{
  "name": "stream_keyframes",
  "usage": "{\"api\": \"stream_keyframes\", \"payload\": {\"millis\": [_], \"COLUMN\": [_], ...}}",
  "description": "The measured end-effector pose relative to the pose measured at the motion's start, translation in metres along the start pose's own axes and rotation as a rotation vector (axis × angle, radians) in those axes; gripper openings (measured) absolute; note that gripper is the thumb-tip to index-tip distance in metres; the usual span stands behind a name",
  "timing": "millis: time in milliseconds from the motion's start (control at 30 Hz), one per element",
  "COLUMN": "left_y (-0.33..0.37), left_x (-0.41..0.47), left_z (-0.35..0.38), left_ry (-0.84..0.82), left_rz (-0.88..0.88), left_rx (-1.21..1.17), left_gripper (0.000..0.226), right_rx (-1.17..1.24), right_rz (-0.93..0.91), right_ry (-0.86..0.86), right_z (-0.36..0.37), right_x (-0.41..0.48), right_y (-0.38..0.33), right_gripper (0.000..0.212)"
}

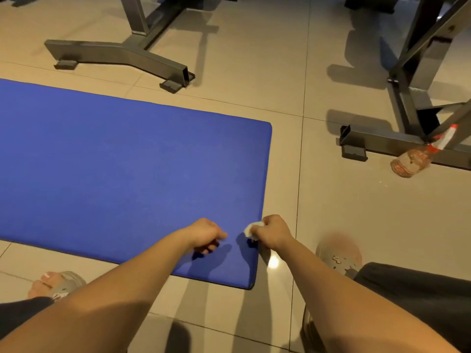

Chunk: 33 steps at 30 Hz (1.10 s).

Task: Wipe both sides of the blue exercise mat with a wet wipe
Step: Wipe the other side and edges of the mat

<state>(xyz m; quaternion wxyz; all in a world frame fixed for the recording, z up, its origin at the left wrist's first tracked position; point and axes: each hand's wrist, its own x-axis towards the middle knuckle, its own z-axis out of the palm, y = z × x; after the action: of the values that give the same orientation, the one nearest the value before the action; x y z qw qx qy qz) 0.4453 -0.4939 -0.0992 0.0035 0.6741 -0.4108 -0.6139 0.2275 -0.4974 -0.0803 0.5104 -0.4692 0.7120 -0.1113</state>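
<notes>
The blue exercise mat [122, 169] lies flat on the tiled floor, its right end near me. My right hand [274, 234] hovers over the mat's right edge and grips a crumpled white wet wipe [251, 230]. My left hand [206, 236] is just to the left of it, above the mat, fingers curled with nothing visible in them. Both hands cast shadows on the mat, so they seem slightly above it.
Grey metal gym-equipment frames stand on the floor beyond the mat [122, 53] and at the right [407, 118]. A plastic bottle [418, 159] with a red cap lies by the right frame. My feet in grey clogs [339, 258] flank the mat's near corner.
</notes>
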Motion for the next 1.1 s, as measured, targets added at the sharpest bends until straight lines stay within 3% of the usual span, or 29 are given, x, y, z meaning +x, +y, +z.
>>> {"api": "stream_keyframes", "payload": {"millis": [100,167,233,300,433,600,800,1000,1100], "left_y": [-0.016,-0.023,-0.029,-0.035,-0.046,-0.046,-0.043,-0.04,-0.039], "left_x": [0.011,0.009,0.011,0.016,0.03,0.036,0.036,0.036,0.036], "left_z": [-0.033,-0.053,-0.063,-0.061,-0.044,-0.04,-0.038,-0.037,-0.037], "left_ry": [0.366,0.438,0.392,0.332,0.34,0.341,0.34,0.342,0.338], "left_rz": [0.049,0.023,-0.028,-0.063,-0.074,-0.116,-0.116,-0.118,-0.133], "left_rx": [0.751,0.86,0.87,0.829,0.752,0.741,0.762,0.774,0.785], "left_gripper": [0.053,0.09,0.124,0.142,0.149,0.149,0.149,0.15,0.149], "right_rx": [0.013,0.023,0.086,0.125,0.093,0.023,-0.036,-0.061,-0.034], "right_rz": [-0.019,-0.038,-0.041,-0.025,-0.063,-0.13,-0.192,-0.123,-0.072], "right_ry": [0.204,0.264,0.267,0.251,0.318,0.344,0.251,0.241,0.283], "right_z": [-0.023,-0.029,-0.026,-0.02,-0.014,-0.013,0.002,-0.011,-0.005], "right_x": [0.024,0.045,0.062,0.076,0.099,0.114,0.103,0.116,0.118], "right_y": [0.001,-0.002,-0.007,-0.007,0.001,0.004,0.023,0.009,0.006], "right_gripper": [0.017,0.014,0.01,0.016,0.003,0.011,0.05,0.017,0.011]}}
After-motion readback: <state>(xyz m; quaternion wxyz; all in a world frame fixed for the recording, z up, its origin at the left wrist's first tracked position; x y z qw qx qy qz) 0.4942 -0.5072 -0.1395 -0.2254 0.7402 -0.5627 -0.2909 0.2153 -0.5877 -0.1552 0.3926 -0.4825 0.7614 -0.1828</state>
